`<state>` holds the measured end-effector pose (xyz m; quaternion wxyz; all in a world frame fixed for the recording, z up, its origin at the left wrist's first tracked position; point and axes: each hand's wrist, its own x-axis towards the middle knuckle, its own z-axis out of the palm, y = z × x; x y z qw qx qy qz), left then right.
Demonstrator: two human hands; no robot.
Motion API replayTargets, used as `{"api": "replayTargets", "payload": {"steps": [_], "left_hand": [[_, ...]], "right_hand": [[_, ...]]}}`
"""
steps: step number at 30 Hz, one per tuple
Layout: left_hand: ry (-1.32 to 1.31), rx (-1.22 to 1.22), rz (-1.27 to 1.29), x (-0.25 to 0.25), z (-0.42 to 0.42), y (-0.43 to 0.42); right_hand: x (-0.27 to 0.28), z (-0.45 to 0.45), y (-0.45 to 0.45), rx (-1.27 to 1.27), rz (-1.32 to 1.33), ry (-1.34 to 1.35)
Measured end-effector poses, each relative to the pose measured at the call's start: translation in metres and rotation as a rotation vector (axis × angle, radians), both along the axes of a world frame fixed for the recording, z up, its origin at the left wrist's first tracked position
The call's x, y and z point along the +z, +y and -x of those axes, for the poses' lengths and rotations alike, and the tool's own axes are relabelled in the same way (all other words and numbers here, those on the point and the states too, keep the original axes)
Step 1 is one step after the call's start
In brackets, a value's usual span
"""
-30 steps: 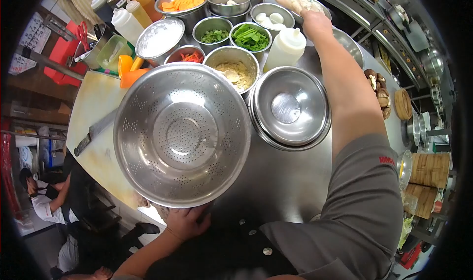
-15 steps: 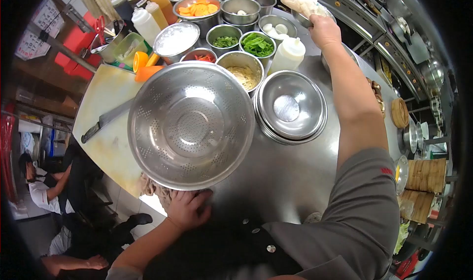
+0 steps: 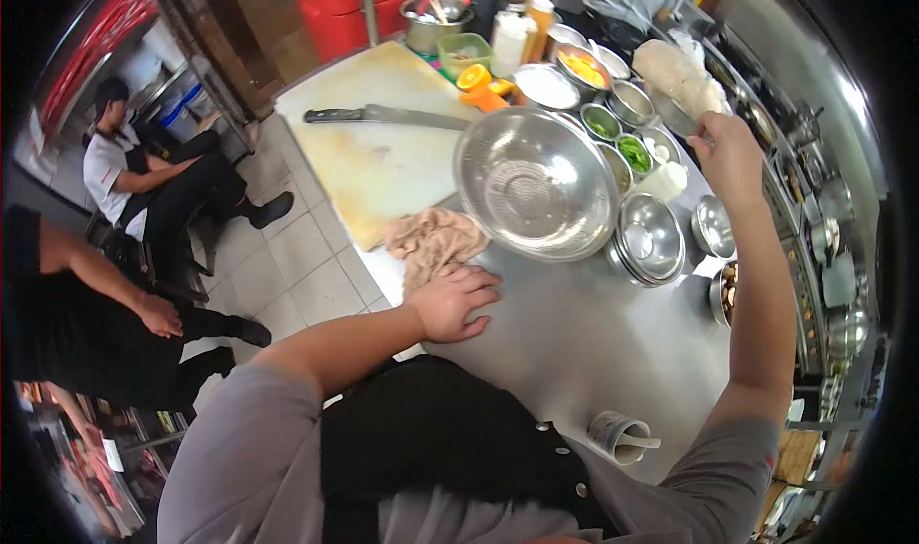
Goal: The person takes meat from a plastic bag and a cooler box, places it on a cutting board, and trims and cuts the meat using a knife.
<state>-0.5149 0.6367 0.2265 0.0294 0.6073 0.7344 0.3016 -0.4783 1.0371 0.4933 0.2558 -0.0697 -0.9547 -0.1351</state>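
My right hand point(image 3: 732, 156) reaches out at the far right. It is closed on the rim of a metal bowl point(image 3: 670, 113), which holds a pale, lumpy food point(image 3: 682, 75) with clear plastic at its top. My left hand point(image 3: 455, 303) rests palm down on the table's near edge, fingers spread, beside a crumpled tan cloth point(image 3: 436, 242). Beyond that hand sits a large perforated colander point(image 3: 531, 194). Right of the colander are stacked steel bowls point(image 3: 651, 238) and a white squeeze bottle point(image 3: 662, 182).
A knife point(image 3: 383, 116) lies on the cutting board point(image 3: 359, 175). Ingredient bowls, one with chopped greens point(image 3: 634, 153), crowd the back. A cup with a spoon point(image 3: 617, 437) stands near my body. Someone sits at left point(image 3: 134, 170); another person point(image 3: 105, 305) is nearer.
My view has swung, showing more of the floor and people at left. The left hand's fingers are now more spread and the cloth is more exposed. My right hand still holds the bowl.
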Motion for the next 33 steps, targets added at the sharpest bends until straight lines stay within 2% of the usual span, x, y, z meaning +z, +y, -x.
{"api": "replayTargets", "payload": {"steps": [3,7,9,11,15,17,19,23,26,29,32,33], "left_hand": [[0.056,-0.011,-0.104,-0.012,0.000,-0.005],[0.011,-0.046,-0.358,-0.001,-0.005,-0.035],[-0.048,-0.046,-0.351,0.021,-0.011,-0.085],[-0.129,-0.024,-0.319,0.022,-0.003,-0.142],[-0.285,0.208,-0.024,-0.029,0.046,-0.264],[-0.293,0.362,0.001,-0.042,0.066,-0.319],[-0.324,0.487,0.127,-0.045,0.085,-0.366],[-0.393,0.680,0.178,-0.068,0.110,-0.432],[-0.475,0.781,0.204,-0.084,0.116,-0.461],[-0.550,0.904,0.258,-0.099,0.119,-0.485],[-0.605,0.996,0.352,-0.112,0.114,-0.509],[-0.662,1.002,0.429,-0.117,0.117,-0.521]], "right_hand": [[0.011,0.011,-0.074,0.191,0.042,0.035],[0.010,0.042,-0.188,0.209,0.092,-0.002],[-0.007,0.066,-0.234,0.229,0.150,-0.006],[-0.029,0.093,-0.277,0.276,0.194,0.006],[-0.083,0.136,-0.348,0.231,0.293,-0.078],[-0.116,0.152,-0.371,0.227,0.285,-0.119],[-0.149,0.166,-0.386,0.226,0.232,-0.110],[-0.205,0.190,-0.392,0.192,0.239,-0.105],[-0.185,0.190,-0.403,0.036,0.398,-0.234],[-0.134,0.189,-0.395,-0.097,0.729,-0.276],[-0.132,0.209,-0.350,0.076,0.472,-0.171],[-0.134,0.214,-0.343,0.067,0.480,-0.276]]}}
